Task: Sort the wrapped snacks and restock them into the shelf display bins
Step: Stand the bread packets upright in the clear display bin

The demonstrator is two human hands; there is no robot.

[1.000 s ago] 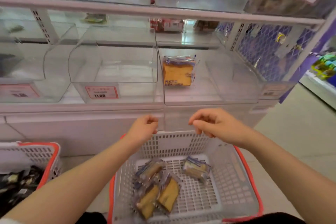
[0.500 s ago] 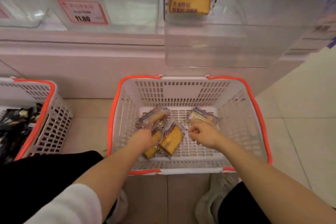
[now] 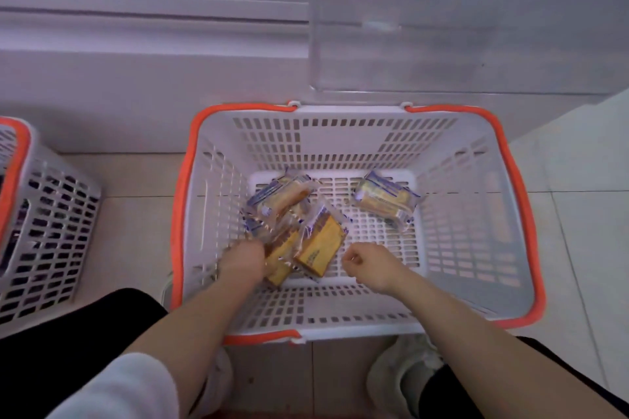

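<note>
While over the white basket (image 3: 357,133): left hand (image 3: 243,264) clenched on 1 wrapped cake slice (image 3: 280,258); right hand (image 3: 369,264) curled, empty.

A basket (image 3: 354,143) sits mid-frame on the floor (image 3: 578,180), below the shelf (image 3: 153,71). Inside it, a cluster of snack packs (image 3: 292,224) lies centre-left, one single pack (image 3: 386,199) to the right. A second basket (image 3: 44,214) stands at the left edge.

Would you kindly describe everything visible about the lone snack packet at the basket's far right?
The lone packet is a clear, crinkly wrapper with blue-and-white printed ends around a pale yellow cake slice. It looks sealed and lies flat and slightly askew on the basket floor, apart from the other packets, with neither hand touching it.
</note>
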